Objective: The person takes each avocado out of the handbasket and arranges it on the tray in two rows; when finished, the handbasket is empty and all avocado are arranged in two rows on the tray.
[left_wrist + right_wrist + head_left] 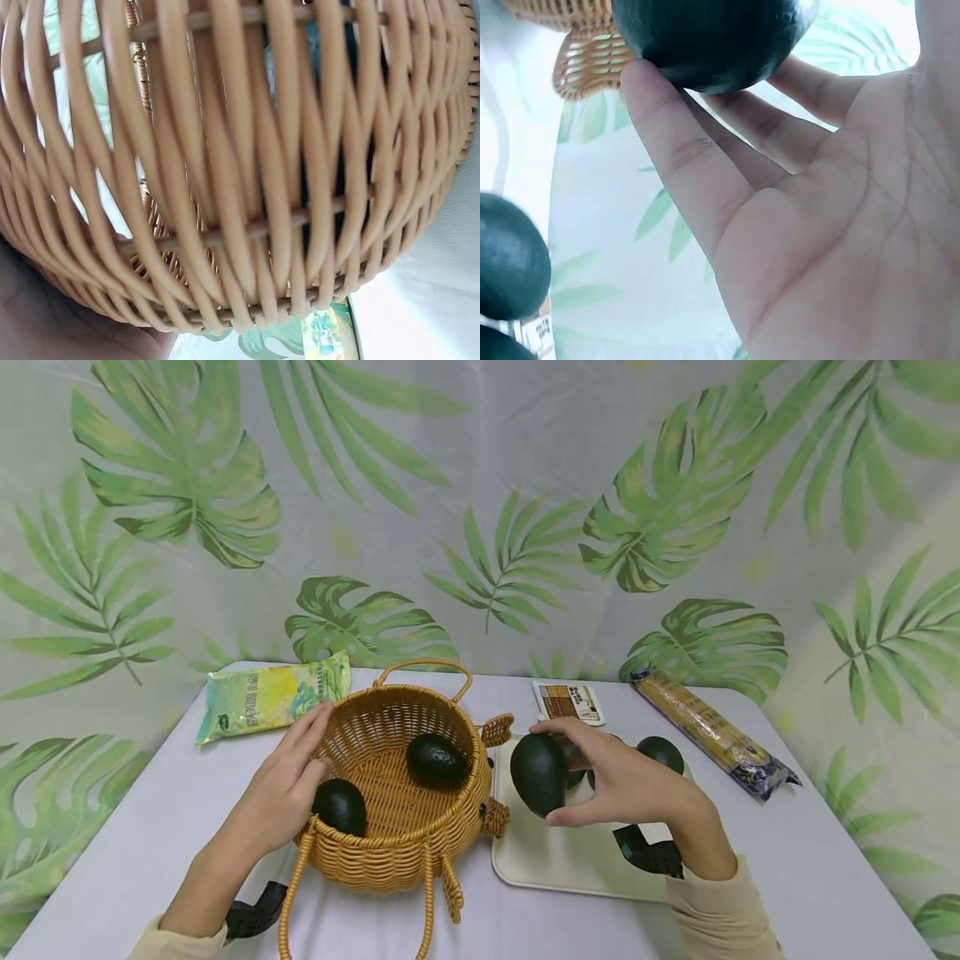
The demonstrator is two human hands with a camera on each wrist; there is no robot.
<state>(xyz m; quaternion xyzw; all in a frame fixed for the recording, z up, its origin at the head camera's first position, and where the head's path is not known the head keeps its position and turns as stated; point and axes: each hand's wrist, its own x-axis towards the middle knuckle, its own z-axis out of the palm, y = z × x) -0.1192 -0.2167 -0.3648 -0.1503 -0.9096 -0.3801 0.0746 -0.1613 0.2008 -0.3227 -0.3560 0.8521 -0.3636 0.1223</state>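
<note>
In the head view my right hand holds a dark green avocado by thumb and fingertips, above the left part of a cream tray. The right wrist view shows the fingers under that avocado. My left hand lies against the left side of a wicker basket, its thumb over the rim and its fingers along the outside. Inside the basket are two avocados, one at the right wall and another at the near left. Several more avocados sit on the tray, partly hidden by my right hand.
Behind the basket at the left lies a green and yellow packet. A small brown and white packet is behind the tray, and a long pack of noodles lies at the right. The basket's handles stick out at front and back.
</note>
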